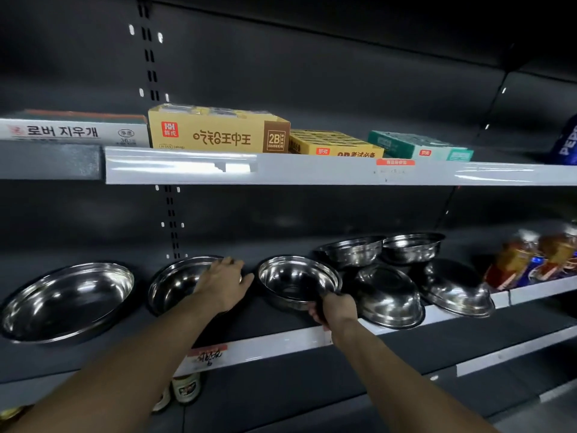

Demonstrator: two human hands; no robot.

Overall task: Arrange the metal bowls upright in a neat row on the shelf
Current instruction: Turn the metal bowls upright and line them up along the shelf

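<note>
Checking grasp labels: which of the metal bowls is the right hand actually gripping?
The third bowl from the left, upright. The right hand grips its front rim; the left hand rests on the second bowl.

Dark grey shop shelving with a slotted upright [150, 57] on its back panel [312, 73]. The upper shelf [312, 173] carries stationery boxes [218, 132] behind a glossy white price rail (one red-topped label [395, 167] attached). Jars [185, 387] stand on a lower tier.
</note>
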